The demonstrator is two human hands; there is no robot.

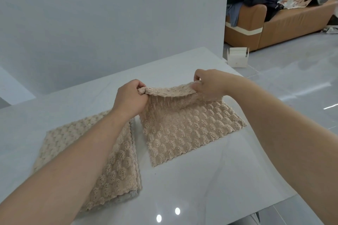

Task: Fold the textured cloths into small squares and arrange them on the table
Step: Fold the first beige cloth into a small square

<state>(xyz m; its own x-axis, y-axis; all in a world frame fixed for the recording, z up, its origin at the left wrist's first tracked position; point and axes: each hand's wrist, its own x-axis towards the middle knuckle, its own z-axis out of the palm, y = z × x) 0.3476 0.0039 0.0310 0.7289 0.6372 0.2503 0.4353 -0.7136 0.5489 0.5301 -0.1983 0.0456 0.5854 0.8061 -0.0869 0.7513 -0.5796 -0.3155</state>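
Note:
A beige bubble-textured cloth lies on the white table, right of centre. Its far edge is lifted off the surface and curls toward me. My left hand pinches the far left corner of that cloth. My right hand pinches the far right corner, slightly higher. A second beige textured cloth lies flat to the left, partly hidden under my left forearm, with a grey layer showing at its near edge.
A white wall rises just behind the table. To the right, the table edge drops to a glossy tiled floor with a small white box and a brown sofa piled with clothes.

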